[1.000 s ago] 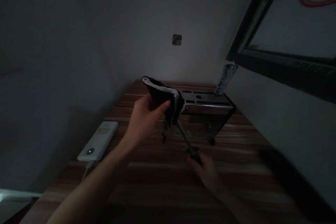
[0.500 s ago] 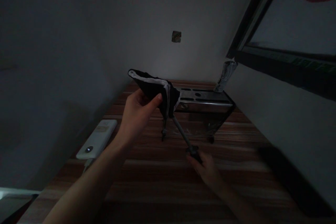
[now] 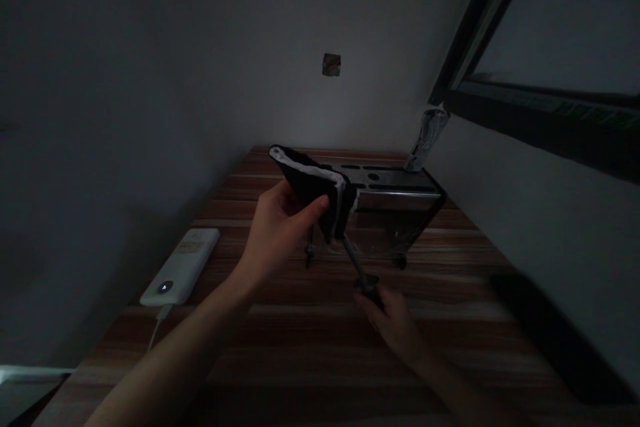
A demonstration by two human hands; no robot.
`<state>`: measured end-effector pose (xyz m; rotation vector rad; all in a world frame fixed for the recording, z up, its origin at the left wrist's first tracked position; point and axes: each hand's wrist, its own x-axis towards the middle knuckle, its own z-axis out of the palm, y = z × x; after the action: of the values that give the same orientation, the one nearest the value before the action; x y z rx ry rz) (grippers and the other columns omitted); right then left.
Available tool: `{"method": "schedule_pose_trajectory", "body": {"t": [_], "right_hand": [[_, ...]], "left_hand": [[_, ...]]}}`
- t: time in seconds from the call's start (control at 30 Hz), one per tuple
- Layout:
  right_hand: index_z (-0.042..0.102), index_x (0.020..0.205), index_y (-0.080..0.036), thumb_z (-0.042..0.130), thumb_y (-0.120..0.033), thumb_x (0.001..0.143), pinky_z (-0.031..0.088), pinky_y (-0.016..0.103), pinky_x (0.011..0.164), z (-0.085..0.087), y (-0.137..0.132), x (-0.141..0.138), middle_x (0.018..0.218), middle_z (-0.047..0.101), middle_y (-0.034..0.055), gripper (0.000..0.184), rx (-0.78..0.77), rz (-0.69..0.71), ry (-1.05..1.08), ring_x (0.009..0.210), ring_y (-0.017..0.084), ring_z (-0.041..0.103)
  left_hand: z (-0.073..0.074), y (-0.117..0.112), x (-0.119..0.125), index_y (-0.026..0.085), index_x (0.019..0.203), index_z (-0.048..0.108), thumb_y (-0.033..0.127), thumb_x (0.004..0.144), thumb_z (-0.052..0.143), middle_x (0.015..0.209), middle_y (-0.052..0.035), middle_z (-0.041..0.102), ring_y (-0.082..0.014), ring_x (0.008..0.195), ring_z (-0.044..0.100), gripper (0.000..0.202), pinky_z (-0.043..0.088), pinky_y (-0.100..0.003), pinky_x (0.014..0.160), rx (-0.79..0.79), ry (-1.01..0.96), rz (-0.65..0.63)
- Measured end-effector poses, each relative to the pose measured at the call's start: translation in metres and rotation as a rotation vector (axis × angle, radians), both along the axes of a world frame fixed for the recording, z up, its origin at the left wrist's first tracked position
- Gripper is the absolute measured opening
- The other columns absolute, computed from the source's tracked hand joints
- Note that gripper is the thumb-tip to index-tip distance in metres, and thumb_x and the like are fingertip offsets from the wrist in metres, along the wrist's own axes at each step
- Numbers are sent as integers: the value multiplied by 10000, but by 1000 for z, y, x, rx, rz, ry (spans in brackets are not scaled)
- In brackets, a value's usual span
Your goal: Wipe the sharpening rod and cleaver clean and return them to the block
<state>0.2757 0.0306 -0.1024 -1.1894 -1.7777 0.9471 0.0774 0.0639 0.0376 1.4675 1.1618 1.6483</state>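
My left hand [image 3: 287,217] pinches a folded black cloth-like piece [image 3: 315,183] with white edging, thumb on the near face. From its lower right end comes a thin metal rod [image 3: 353,256]; whether the cloth wraps the rod or only lies against it, I cannot tell. The rod ends in a dark handle with a wider collar [image 3: 369,285], gripped by my right hand [image 3: 395,320], lower and to the right. Both hands are above the wood-patterned table [image 3: 300,327]. The far end of the rod is hidden by the cloth.
Behind the cloth stands a slotted metal-topped stand [image 3: 395,180] with a wrapped upright piece [image 3: 427,139] on its right end. A white power bank [image 3: 183,263] with a cable lies at left. A dark slab [image 3: 555,333] lies at right, beneath a dark frame bar [image 3: 530,130].
My left hand and the black cloth have moved right and slightly down, towards the handle. Less of the rod shows between them. My right hand has barely moved.
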Motion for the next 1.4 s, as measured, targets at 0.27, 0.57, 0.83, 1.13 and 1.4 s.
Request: {"method": "schedule_pose_trajectory", "body": {"t": [0.27,0.57,0.83,1.13,1.4], "right_hand": [[658,808,-156,523,-450,822,389,211,409,5,-1,2,533,565,-1,323,24,-13,2,441,126,497],[594,698,-168,526,-399,819,342,199,390,6,-1,0,476,476,-32,269,27,-37,70,403,100,420],[534,622,-182,512,-336,786,342,203,386,1,1,3,413,404,-56,226,11,-85,81,385,102,407],[602,663,-179,517,-319,765,439,231,451,-6,3,5,475,537,0,193,30,-125,90,534,172,569],[600,656,-171,520,-296,746,438,238,452,-4,3,3,502,553,7,174,62,-137,111,509,163,555]], "left_hand": [[-11,-7,21,137,841,646,250,677,693,868,-41,725,-186,805,670,205,519,-251,699,-91,40,-157],[-34,-9,36,152,868,662,247,685,700,849,-22,717,-167,768,648,210,494,-242,684,-145,175,-179],[-51,-16,53,173,948,661,189,689,707,917,-14,723,-182,852,658,263,501,-253,761,-168,279,-237],[-63,-17,58,175,1046,618,183,713,690,980,-41,707,-196,892,653,341,505,-277,784,-168,345,-286],[-71,-18,61,166,1036,576,224,736,677,965,-76,697,-216,863,654,322,511,-298,738,-140,428,-264]]}}
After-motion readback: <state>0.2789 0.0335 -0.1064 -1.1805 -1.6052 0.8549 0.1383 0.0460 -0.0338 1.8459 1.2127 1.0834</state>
